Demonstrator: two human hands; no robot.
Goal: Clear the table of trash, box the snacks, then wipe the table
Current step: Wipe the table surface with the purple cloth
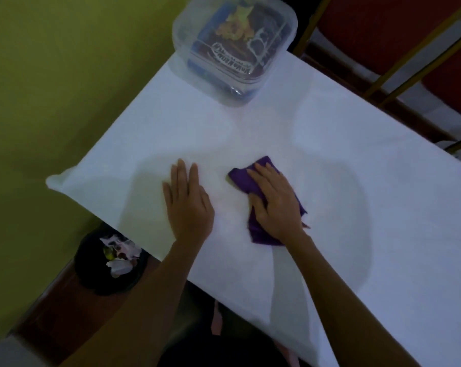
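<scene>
Olive-green wall (52, 88) fills the left side and a white table (356, 194) runs diagonally through the middle, all pretty dim and soft so fine detail is hard to get. Right hand (275, 201) lies flat with fingers spread on a purple cloth (256, 229), pressing it to the tabletop rather than clenching it; the palm covers most of the cloth so I can't tell how it's folded. Left hand (188, 203) is flat on the bare table just beside it, fingers together, holding nothing. At the far corner sits a clear plastic box (232, 49) with its lid on and snack packets (240, 51) inside; its top is cut off by the frame. Printing shows through the lid, upside down and smeared, so I can't read it. Down on the floor by the near left corner is a black trash bin (91, 276) with crumpled wrappers (118, 258) in it, partly hidden by the table edge and the left forearm. Red chairs (409, 35) with gold frames are cut off at top right.
</scene>
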